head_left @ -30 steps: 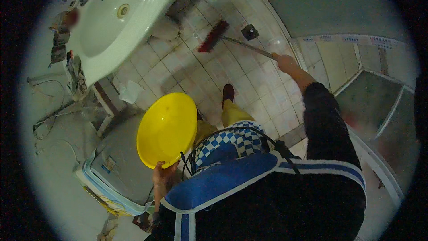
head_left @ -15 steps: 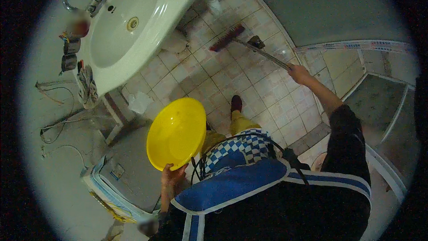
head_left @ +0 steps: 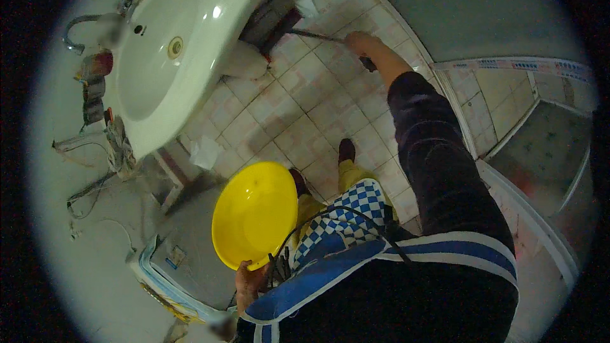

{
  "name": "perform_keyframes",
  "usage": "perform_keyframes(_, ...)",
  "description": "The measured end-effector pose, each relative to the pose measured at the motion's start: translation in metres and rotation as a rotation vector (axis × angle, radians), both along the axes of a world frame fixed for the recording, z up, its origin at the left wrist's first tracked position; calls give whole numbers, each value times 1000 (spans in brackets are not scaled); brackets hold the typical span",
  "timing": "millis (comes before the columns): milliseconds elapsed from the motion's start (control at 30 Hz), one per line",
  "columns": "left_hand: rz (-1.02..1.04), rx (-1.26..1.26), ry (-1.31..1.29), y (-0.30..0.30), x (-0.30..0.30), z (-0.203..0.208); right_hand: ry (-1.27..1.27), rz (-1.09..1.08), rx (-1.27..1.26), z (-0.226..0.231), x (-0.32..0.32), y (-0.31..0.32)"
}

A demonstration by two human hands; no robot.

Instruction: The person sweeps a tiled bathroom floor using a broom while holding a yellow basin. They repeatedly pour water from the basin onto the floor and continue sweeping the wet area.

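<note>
My left hand [head_left: 250,277] grips the near rim of a yellow plastic basin [head_left: 254,216], which is tilted so its inside shows; a little water may lie in it, but I cannot tell. My right arm stretches far forward, and my right hand [head_left: 365,46] is closed around the handle of a floor brush [head_left: 314,35]. The brush's dark reddish head [head_left: 277,33] is on the tiles beside the washbasin, partly in shadow. A small dark object [head_left: 367,63] shows just below my right hand.
A white washbasin [head_left: 210,82] with a curved tap [head_left: 79,35] stands at left. Under its edge is a white bottle [head_left: 305,3]. A crumpled white bag [head_left: 204,152] lies on the tiled floor. A grey lidded appliance [head_left: 197,248] stands lower left. Framed panels [head_left: 508,63] line the right.
My right hand has moved forward and left, pushing the brush head toward the washbasin's underside. The yellow basin stays in my left hand, slightly lower in view.
</note>
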State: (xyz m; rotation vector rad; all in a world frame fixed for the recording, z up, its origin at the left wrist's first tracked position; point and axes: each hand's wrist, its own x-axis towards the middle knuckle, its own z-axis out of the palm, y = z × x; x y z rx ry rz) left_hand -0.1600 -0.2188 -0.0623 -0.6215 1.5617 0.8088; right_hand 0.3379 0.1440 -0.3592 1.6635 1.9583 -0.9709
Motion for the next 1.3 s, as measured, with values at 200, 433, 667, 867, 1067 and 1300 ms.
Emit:
perform_keyframes(200, -122, 45, -115, 3, -19, -8, 106, 40, 104, -25, 7, -113)
perform_keyframes(433, -254, 172, -127, 13, 2, 9, 44, -332, 33, 56, 121, -312)
perform_keyframes(667, -370, 190, -216, 35, 18, 8, -231, -410, 97, 133, 195, -432)
perform_keyframes(867, -463, 184, -164, 20, -1, 7, -147, -550, 117, 135, 106, -537)
perform_keyframes(1067, -477, 168, -229, 23, -8, -3, 217, -953, 441, 92, -108, -592)
perform_keyframes(1300, -531, 127, -220, 22, -49, -20, 326, -1237, -71, 86, -157, -589)
